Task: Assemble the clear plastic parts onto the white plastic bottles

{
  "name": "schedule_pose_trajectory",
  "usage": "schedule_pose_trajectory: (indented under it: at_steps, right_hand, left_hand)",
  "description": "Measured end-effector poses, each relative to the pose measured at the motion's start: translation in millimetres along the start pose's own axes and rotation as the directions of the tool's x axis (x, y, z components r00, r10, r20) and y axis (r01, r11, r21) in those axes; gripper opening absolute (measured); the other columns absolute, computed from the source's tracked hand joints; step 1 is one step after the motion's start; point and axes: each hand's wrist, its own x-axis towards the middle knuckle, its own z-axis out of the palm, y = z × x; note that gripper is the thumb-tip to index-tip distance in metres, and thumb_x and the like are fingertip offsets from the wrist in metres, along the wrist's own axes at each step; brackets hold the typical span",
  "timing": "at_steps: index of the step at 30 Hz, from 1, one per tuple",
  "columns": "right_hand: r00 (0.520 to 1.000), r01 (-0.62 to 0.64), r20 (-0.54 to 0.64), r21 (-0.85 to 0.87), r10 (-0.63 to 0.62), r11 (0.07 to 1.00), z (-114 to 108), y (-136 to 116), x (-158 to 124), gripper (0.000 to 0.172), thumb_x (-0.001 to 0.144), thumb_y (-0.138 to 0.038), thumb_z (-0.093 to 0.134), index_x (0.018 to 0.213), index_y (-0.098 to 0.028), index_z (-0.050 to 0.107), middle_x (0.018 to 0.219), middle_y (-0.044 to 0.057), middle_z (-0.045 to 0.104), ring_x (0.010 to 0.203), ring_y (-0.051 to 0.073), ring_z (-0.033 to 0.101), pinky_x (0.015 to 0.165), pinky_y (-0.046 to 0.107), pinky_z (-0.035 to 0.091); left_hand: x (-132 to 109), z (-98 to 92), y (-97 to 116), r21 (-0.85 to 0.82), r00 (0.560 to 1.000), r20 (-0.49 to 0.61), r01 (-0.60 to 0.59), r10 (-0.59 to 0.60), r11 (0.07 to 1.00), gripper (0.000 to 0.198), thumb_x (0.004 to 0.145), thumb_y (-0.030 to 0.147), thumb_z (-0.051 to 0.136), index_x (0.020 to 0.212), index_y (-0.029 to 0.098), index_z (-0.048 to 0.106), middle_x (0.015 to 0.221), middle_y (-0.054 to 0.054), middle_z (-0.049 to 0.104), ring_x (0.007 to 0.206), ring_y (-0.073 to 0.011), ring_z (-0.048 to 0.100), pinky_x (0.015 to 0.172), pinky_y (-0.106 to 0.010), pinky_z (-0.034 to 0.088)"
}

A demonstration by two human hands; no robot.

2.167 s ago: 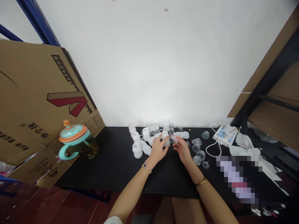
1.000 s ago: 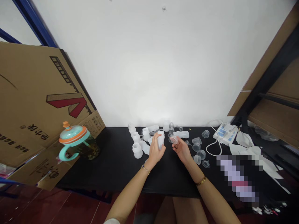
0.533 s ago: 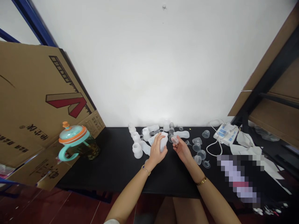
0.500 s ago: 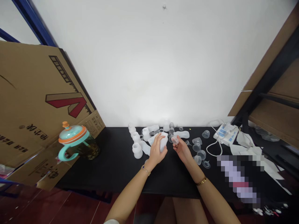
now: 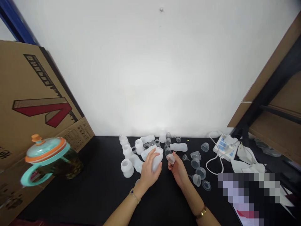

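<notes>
My left hand (image 5: 148, 174) is wrapped round a soft white bottle (image 5: 157, 158), its wide open end facing up. Just to the right, my right hand (image 5: 180, 172) pinches a small clear plastic cap (image 5: 171, 158) between thumb and fingers. The cap and bottle are apart. Left of my hands stands a round white bottle part (image 5: 127, 168), with several similar pieces behind it. A flat white pouch-like bottle (image 5: 179, 147) lies behind my right hand. Clear domed caps and a funnel-like piece (image 5: 206, 185) are scattered to the right.
A teal-lidded jug (image 5: 50, 157) of dark liquid is at the left, by a large cardboard box (image 5: 42, 81). On the right are a white power strip (image 5: 226, 146) with cables, crumpled paper (image 5: 246, 153) and a blurred patch. A white wall (image 5: 152, 78) backs the black table (image 5: 94, 188).
The view has tilted up and turned slightly right, so the table things sit lower and further left. Both hands keep their hold on the bottle and the cap.
</notes>
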Motion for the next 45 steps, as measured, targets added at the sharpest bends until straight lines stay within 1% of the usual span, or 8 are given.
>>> schedule_pose_trajectory:
  at_steps: [7,11,17,26,30,33,41,45]
  right_hand:
    - [0.992,0.061,0.114,-0.001,-0.061,0.998,2.6,-10.8,-4.4,0.034,0.073,-0.050,0.079,0.080,-0.021,0.062,0.073,-0.001,0.065,0.053,0.011,0.052,0.044,0.023,0.039]
    - [0.984,0.109,0.146,-0.028,-0.104,0.994,2.0,-18.0,-5.8,0.035,0.074,-0.051,0.079,0.082,-0.021,0.062,0.075,-0.001,0.065,0.053,0.010,0.051,0.044,0.023,0.038]
    - [0.982,0.120,0.154,-0.048,-0.112,0.992,-4.6,-15.2,0.4,0.031,0.075,-0.046,0.080,0.082,-0.021,0.063,0.079,0.000,0.067,0.056,0.009,0.052,0.046,0.022,0.039]
    - [0.984,0.122,0.130,-0.020,-0.118,0.992,-8.0,-16.0,1.9,0.026,0.076,-0.041,0.081,0.082,-0.020,0.067,0.081,0.001,0.070,0.058,0.010,0.054,0.047,0.022,0.043]
    - [0.989,0.110,0.102,-0.018,-0.108,0.994,-7.6,-17.8,2.1,0.028,0.073,-0.044,0.083,0.082,-0.020,0.070,0.083,0.001,0.072,0.061,0.012,0.059,0.050,0.023,0.047]
    - [0.991,0.096,0.099,-0.019,-0.094,0.995,-8.4,-17.4,3.2,0.030,0.072,-0.045,0.084,0.083,-0.021,0.071,0.086,0.002,0.073,0.063,0.012,0.061,0.052,0.024,0.050]
    - [0.994,0.062,0.088,-0.004,-0.062,0.998,-9.4,-15.4,4.8,0.028,0.074,-0.044,0.082,0.087,-0.020,0.074,0.093,0.004,0.076,0.067,0.014,0.065,0.058,0.025,0.053]
    - [0.996,0.074,0.055,-0.029,-0.073,0.997,-7.5,-14.2,3.4,0.027,0.074,-0.045,0.080,0.086,-0.022,0.073,0.091,0.004,0.075,0.076,0.018,0.067,0.064,0.029,0.053]
  left_hand:
    - [4.0,-0.7,4.8,-0.040,0.997,-0.054,-0.054,0.052,0.998,0.039,0.091,0.024,0.058,0.129,0.022,0.049,0.142,-0.014,0.052,0.134,-0.0263,0.049,0.108,-0.046,0.046]
    - [6.6,0.3,7.3,-0.094,0.998,-0.058,-0.017,0.012,0.995,0.044,0.087,0.028,0.066,0.127,0.023,0.048,0.140,-0.013,0.054,0.132,-0.0262,0.051,0.109,-0.046,0.044]
    - [8.6,0.3,9.7,-0.292,0.993,0.024,0.119,-0.117,0.949,0.050,0.083,0.024,0.066,0.129,0.023,0.044,0.133,-0.011,0.056,0.127,-0.0251,0.054,0.104,-0.043,0.046]
    - [12.3,-4.5,5.8,-0.532,0.944,0.204,0.329,-0.259,0.780,0.053,0.083,0.033,0.070,0.130,0.025,0.047,0.139,-0.011,0.050,0.135,-0.0276,0.045,0.103,-0.040,0.046]
    - [9.7,2.3,2.6,-0.580,0.898,0.270,0.439,-0.347,0.686,0.061,0.077,0.039,0.078,0.129,0.024,0.050,0.134,-0.012,0.053,0.109,-0.0248,0.062,0.094,-0.040,0.051]
    - [9.2,6.1,1.6,-0.589,0.880,0.298,0.474,-0.370,0.655,0.062,0.074,0.041,0.080,0.126,0.023,0.052,0.133,-0.012,0.053,0.100,-0.0216,0.065,0.094,-0.039,0.051]
    - [12.5,0.1,8.0,-0.535,0.881,0.331,0.470,-0.337,0.703,0.059,0.075,0.040,0.079,0.125,0.021,0.054,0.130,-0.012,0.056,0.101,-0.0216,0.064,0.092,-0.037,0.052]
    - [13.8,-11.7,18.4,-0.435,0.880,0.458,0.344,-0.124,0.832,0.056,0.077,0.038,0.076,0.128,0.024,0.057,0.127,-0.009,0.060,0.107,-0.0234,0.062,0.092,-0.037,0.053]
